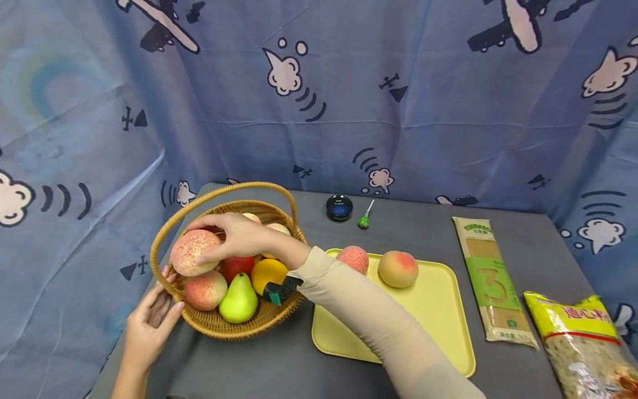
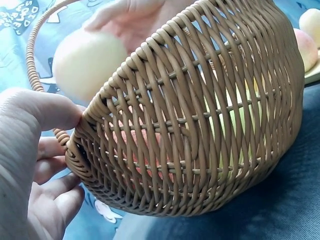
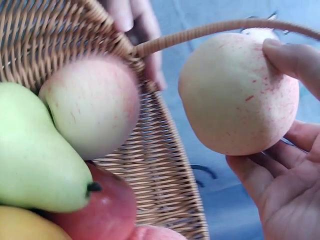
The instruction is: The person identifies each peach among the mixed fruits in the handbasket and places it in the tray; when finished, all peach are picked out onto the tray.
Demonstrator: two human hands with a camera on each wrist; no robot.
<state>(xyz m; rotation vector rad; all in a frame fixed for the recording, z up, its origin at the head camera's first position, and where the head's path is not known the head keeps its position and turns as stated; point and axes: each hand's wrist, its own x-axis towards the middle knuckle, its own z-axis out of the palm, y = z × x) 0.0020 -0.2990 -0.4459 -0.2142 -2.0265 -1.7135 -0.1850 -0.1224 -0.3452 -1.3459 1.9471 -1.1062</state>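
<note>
While the right hand (image 1: 236,233) grips the large peach (image 1: 195,252), thumb and fingers clamped round its sides, I note it above the left side of the wicker basket (image 1: 234,336), near the left edge of the table (image 1: 239,371). Left hand (image 1: 152,316) pinches the rim (image 2: 142,52) by the foot of the handle (image 1: 239,186), thumb above, fingers below. Risks, as I judge: a slackened grip could send the peach over that edge; snagging the handle could tip everything; pressing on the lower peach (image 1: 205,290) (a pear (image 1: 238,299) crowds it) could bruise both.
</note>
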